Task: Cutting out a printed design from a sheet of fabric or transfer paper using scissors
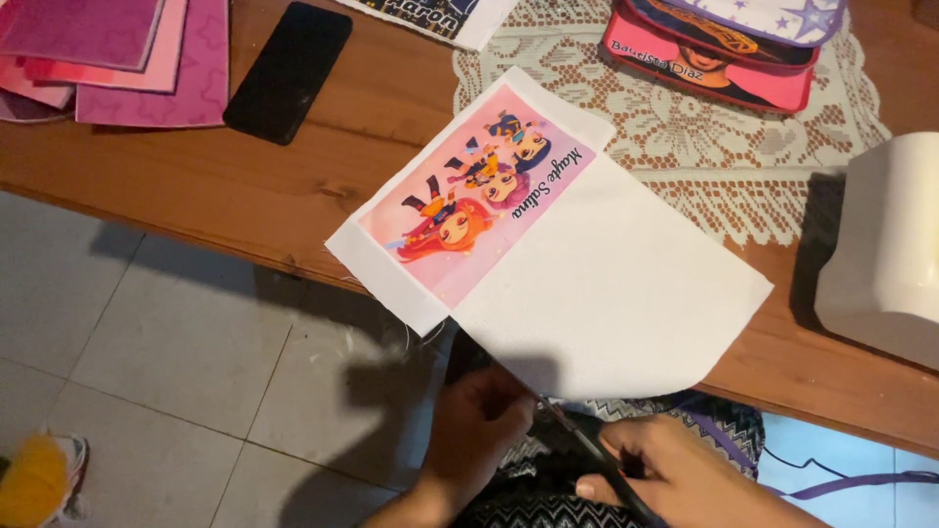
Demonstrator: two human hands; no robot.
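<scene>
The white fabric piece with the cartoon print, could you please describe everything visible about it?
The white fabric piece looks like thin woven cloth, with a pink cartoon print of three figures on one half and frayed threads at its near edge. It lies tilted over the wooden table edge, partly on lace. The left hand holds its lower edge, where scissors in the right hand meet it.

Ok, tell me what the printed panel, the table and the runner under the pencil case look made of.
Printed panel: woven fabric, matte, judging by loose threads fraying at its lower edge. Table: wood, reddish-brown with a light sheen; grain shows. Runner: cream lace, with an openwork pattern and fringed edge.
</scene>
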